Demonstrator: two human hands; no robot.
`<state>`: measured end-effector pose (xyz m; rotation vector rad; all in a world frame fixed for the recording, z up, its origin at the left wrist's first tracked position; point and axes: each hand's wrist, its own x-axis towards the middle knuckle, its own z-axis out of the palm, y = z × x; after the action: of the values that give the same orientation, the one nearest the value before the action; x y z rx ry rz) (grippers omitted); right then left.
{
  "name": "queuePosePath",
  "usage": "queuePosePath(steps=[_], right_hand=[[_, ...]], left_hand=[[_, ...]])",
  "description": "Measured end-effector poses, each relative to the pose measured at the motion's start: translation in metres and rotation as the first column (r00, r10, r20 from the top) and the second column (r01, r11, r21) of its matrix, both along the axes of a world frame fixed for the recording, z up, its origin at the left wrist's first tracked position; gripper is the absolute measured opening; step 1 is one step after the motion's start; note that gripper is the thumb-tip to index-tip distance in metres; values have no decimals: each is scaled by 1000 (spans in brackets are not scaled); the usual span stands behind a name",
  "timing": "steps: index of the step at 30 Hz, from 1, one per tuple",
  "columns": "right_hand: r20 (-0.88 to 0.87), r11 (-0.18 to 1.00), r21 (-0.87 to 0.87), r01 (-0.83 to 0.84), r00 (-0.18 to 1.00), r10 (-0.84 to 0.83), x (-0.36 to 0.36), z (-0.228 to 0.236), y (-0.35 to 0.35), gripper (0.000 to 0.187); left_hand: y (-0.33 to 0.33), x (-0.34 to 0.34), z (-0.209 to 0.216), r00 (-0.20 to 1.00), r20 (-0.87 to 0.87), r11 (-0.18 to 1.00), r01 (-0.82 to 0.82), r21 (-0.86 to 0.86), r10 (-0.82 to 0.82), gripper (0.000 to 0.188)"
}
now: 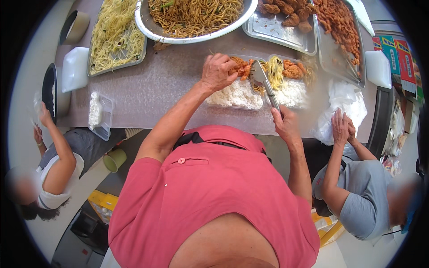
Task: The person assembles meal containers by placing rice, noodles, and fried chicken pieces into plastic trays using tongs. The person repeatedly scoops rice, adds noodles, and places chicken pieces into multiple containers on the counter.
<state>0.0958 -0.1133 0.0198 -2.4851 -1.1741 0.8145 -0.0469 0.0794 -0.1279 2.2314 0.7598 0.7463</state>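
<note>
My right hand [287, 125] grips a pair of metal tongs [270, 90], their tips over the inner edge of a clear meal container [223, 107]. White rice [234, 94] fills its near part, with orange-brown fried pieces [243, 67] behind. Bent fingers of my left hand [219, 72] reach down at those pieces; what they pinch, if anything, is hidden. Close on the right stands a second container holding rice [290, 92], pale yellow strands [274, 73] and fried chicken [293, 70].
Along the far side lie a tray of yellow noodles [114, 33], a bowl of brown noodles [196, 15] and trays of fried chicken [290, 13] and small fried pieces [342, 29]. A rice container [106, 118] sits left. One co-worker handles white bags [342, 100] at right; another stands left.
</note>
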Motion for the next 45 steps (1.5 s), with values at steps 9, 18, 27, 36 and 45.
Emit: queuePosePath(steps=[9, 18, 27, 36, 45], right_hand=[[-7, 997, 28, 73, 997, -72, 11, -19, 0, 27], [183, 994, -2, -109, 977, 108, 12, -7, 19, 24], [221, 984, 9, -177, 960, 171, 22, -17, 27, 26], [194, 991, 14, -131, 973, 126, 22, -11, 31, 27], [111, 990, 53, -133, 986, 127, 27, -19, 33, 26]], left_hand=[[-7, 22, -2, 999, -35, 999, 22, 47, -20, 15], [-7, 21, -1, 997, -1, 995, 75, 70, -75, 12], [-3, 14, -7, 999, 38, 997, 25, 71, -28, 16], [-3, 16, -7, 999, 34, 998, -18, 52, 16, 16], [11, -16, 4, 978, 17, 978, -206, -44, 207, 22]])
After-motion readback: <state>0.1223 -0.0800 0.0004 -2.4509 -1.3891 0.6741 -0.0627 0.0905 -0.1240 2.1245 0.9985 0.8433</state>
